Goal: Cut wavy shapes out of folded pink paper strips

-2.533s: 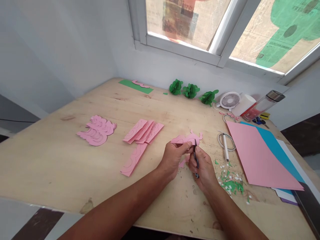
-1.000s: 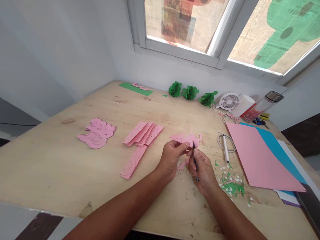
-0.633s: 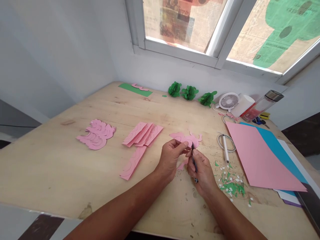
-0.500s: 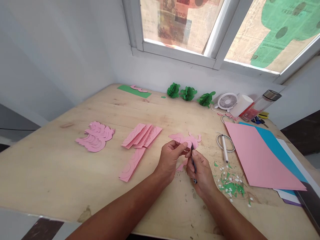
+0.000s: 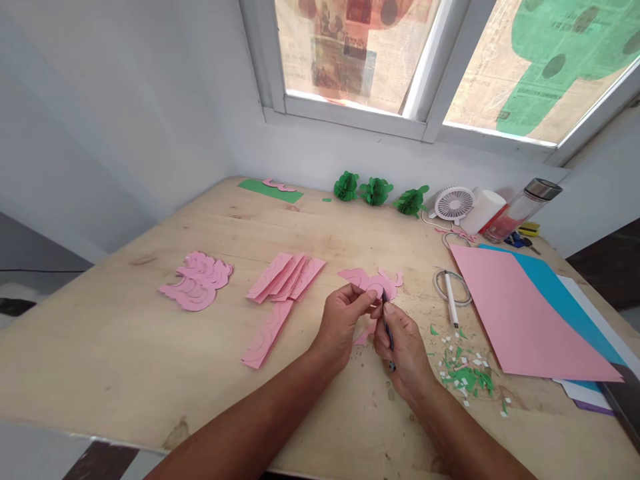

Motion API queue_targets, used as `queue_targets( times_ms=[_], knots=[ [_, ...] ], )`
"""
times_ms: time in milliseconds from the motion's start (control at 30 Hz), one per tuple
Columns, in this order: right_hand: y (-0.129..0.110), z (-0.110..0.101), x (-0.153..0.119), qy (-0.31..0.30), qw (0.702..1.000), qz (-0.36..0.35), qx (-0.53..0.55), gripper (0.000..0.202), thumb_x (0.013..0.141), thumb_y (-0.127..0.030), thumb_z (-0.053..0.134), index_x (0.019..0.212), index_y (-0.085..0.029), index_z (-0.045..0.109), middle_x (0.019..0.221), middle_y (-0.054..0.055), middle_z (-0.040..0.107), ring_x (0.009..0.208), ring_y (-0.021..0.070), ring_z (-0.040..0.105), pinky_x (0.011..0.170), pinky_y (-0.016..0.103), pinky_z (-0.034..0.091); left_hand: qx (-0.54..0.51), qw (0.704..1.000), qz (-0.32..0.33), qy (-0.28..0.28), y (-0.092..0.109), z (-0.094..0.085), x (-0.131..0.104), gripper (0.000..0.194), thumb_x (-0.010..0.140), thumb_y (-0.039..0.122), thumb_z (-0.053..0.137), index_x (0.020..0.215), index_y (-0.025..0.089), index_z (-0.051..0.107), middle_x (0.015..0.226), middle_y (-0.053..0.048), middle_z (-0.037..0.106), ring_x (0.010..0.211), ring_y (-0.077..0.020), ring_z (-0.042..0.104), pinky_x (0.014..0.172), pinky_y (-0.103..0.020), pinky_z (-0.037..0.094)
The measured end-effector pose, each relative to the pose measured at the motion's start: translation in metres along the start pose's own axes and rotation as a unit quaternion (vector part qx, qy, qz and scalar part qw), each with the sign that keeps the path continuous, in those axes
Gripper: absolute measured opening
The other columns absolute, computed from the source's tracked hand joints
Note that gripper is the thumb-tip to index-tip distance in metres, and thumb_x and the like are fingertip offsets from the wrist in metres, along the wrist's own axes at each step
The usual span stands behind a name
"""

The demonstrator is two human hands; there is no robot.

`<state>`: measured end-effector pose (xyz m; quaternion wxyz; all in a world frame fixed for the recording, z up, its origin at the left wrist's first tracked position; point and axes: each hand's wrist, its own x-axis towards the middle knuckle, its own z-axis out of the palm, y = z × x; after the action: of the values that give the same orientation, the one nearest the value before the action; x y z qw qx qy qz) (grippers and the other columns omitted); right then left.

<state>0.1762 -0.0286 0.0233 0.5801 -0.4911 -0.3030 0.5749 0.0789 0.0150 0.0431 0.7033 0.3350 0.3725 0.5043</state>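
In front of me, my left hand (image 5: 345, 320) pinches a pink paper piece (image 5: 367, 283) with curved outlines between thumb and fingertips. My right hand (image 5: 400, 337) is closed around a slim dark tool (image 5: 389, 333), its tip against the pink paper; whether it is a craft knife or small scissors I cannot tell. Under the hands lies a pink paper scrap (image 5: 367, 333). To the left are folded pink strips (image 5: 285, 277) with drawn curves and a single strip (image 5: 267, 333). Farther left sits a pile of scalloped pink cut-outs (image 5: 197, 280).
Pink sheets (image 5: 525, 313) and blue paper (image 5: 555, 297) lie at the right, near a white pen (image 5: 451, 300) and green and white scraps (image 5: 467, 377). Along the wall stand green paper trees (image 5: 376, 191), a small fan (image 5: 453, 203) and a glass bottle (image 5: 523, 210).
The camera view has shifted slightly. Both hands stay nearly in place, with the dark tool still against the pink paper.
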Motion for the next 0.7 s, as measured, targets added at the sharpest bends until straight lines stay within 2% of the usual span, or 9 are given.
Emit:
queue_targets(
  times_ms=[267, 533, 700],
  knots=[
    [0.0027, 0.0011, -0.0006, -0.004, 1.000, 0.003, 0.001, 0.042, 0.076, -0.060, 0.066, 0.075, -0.018, 0.059, 0.044, -0.010, 0.034, 0.038, 0.0043, 0.021, 0.036, 0.017, 0.014, -0.010, 1.000, 0.010, -0.004, 0.0002, -0.0001, 0.0012, 0.029, 0.068, 0.033, 0.074, 0.061, 0.017, 0.050, 0.060, 0.002, 0.058, 0.054, -0.0085, 0.048, 0.066, -0.027, 0.043],
    [0.0010, 0.0033, -0.0016, -0.014, 1.000, 0.015, 0.020, 0.042, 0.076, -0.060, 0.066, 0.075, -0.018, 0.059, 0.043, -0.010, 0.035, 0.036, 0.0035, 0.021, 0.036, 0.017, 0.014, 0.008, 1.000, 0.022, 0.007, 0.0003, -0.0018, 0.0026, 0.026, 0.069, 0.031, 0.074, 0.061, 0.017, 0.054, 0.059, 0.002, 0.058, 0.062, -0.0109, 0.054, 0.071, -0.026, 0.043],
    [0.0012, 0.0028, -0.0017, -0.018, 0.999, 0.024, 0.032, 0.041, 0.077, -0.059, 0.067, 0.075, -0.018, 0.059, 0.043, -0.010, 0.036, 0.036, 0.0026, 0.022, 0.036, 0.017, 0.016, 0.011, 1.000, 0.024, -0.001, 0.0008, -0.0008, 0.0021, 0.026, 0.070, 0.031, 0.073, 0.061, 0.017, 0.054, 0.056, 0.003, 0.056, 0.059, -0.0104, 0.052, 0.069, -0.025, 0.043]
  ],
)
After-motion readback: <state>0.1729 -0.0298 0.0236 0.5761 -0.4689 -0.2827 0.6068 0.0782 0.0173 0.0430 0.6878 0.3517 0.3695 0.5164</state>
